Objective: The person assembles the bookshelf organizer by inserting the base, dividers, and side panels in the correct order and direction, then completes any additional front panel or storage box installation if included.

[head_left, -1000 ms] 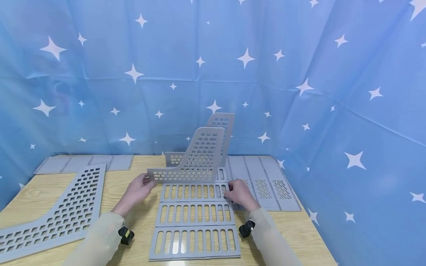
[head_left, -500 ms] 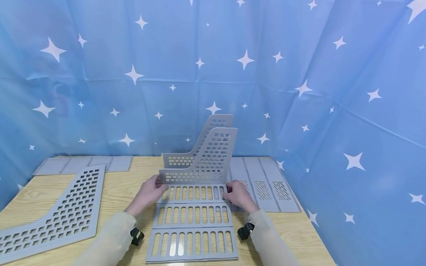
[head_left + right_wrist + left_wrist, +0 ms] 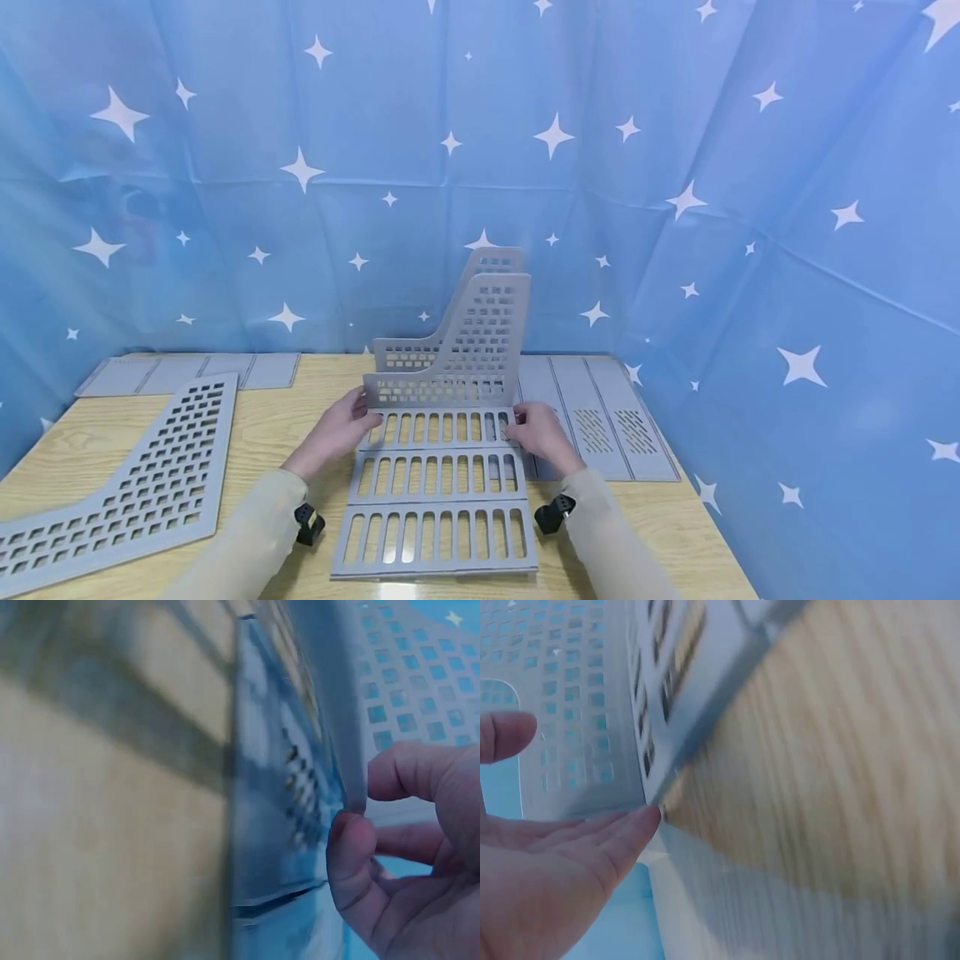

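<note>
A grey panel with rows of long slots (image 3: 435, 500) lies in front of me, divided by fold lines. From its far part rise two perforated side panels, the nearer one (image 3: 519, 317) partly covering the farther one (image 3: 411, 342). My left hand (image 3: 339, 427) is at the left corner where the slotted panel meets the near side panel; in the left wrist view its fingers are straight, fingertips at the corner, and the thumb stands apart. My right hand (image 3: 542, 432) pinches the slotted panel's right edge between thumb and fingers, as the right wrist view shows.
A loose perforated side panel (image 3: 213, 483) lies flat at the left. Behind it is a grey folded-line sheet (image 3: 273, 369). Another grey sheet with slanted perforations (image 3: 600, 392) lies at the right. A blue star-patterned curtain (image 3: 390, 125) hangs behind the wooden table (image 3: 660, 542).
My left hand has moved right to the panel's corner. The near side panel has shifted right and now stands more upright. Most recently, the slotted panel and both side panels have risen slightly.
</note>
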The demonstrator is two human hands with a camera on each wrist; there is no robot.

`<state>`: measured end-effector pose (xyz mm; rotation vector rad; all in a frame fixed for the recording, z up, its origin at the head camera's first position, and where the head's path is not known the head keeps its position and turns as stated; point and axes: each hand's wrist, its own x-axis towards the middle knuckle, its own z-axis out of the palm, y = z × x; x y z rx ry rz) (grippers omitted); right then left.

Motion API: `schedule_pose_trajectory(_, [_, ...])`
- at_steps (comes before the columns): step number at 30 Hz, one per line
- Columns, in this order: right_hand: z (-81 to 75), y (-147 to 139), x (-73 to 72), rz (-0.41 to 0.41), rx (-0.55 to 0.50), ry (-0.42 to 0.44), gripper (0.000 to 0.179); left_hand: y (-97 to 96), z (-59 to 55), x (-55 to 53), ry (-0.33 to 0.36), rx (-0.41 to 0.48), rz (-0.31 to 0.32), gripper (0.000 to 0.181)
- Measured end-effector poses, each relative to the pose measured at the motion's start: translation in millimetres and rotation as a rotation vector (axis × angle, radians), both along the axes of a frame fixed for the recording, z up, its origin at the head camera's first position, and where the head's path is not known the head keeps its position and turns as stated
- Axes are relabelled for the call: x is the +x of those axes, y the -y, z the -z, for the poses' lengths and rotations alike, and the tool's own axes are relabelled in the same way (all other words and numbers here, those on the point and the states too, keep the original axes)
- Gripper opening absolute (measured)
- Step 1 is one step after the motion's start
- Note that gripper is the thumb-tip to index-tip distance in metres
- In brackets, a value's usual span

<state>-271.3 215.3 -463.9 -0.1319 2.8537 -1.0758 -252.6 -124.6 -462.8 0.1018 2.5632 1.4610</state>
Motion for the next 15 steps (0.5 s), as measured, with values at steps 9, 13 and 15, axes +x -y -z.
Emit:
schedule_pose_trajectory(9, [-6.9,6,-7.5,0.058,0.022,0.029,0.021,64.4,-20.8,18.8,-0.132,-0.310,0.015,0.071])
schedule_pose_trajectory(13, [-3.3,4,-9.2,0.071,0.027,0.038,0.019,115.7,-25.8,28.8,-0.123,-0.438,-0.070,0.072])
schedule_pose_trajectory(15, [-2.4,1,-9.0,0.070,0.031,0.044,0.022,141.5,-26.5,33.2,-0.097,-0.499,-0.101,0.076])
